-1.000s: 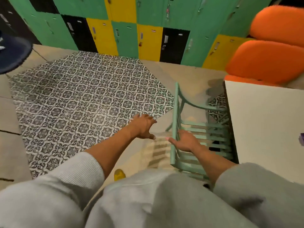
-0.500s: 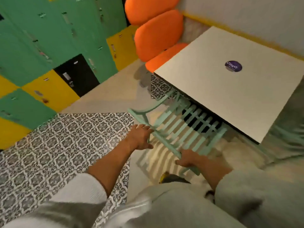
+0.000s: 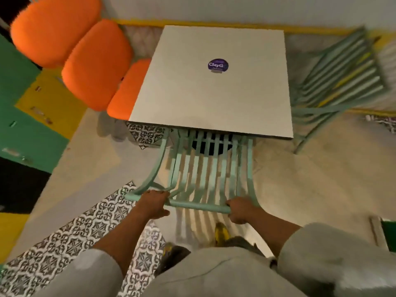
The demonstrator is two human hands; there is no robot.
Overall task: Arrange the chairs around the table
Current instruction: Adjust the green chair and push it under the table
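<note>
- Mint-green slatted chair (image 3: 205, 168): stands at the near edge of the worktop, its front part tucked under that edge, its top rail nearest the camera.
- Left hand (image 3: 153, 202): wrapped over the left end of the chair's top rail, fingers clenched around it.
- Right hand (image 3: 240, 211): clenched on the right end of the same rail, knuckles up.
- Both forearms are bare below pushed-up grey sleeves (image 3: 334, 260).
- Worktop (image 3: 192, 99): square, pale, with a round purple sticker (image 3: 218, 65) lying near its middle.
- Second mint-green chair (image 3: 338, 82): at the right side of the worktop, tilted and blurred, with 1 yellow slat among the green ones.
- Orange cushioned seat (image 3: 126, 91): at the left side of the worktop, its edge partly hidden under the top; 2 more orange cushions (image 3: 94, 61) rise behind it.
- Floor: plain beige under the chair, with black-and-white patterned tiles (image 3: 85, 228) at lower left.
- Green, yellow and black lockers (image 3: 27, 125): along the left edge.
- A yellow shoe tip (image 3: 220, 232) shows below the chair rail.
</note>
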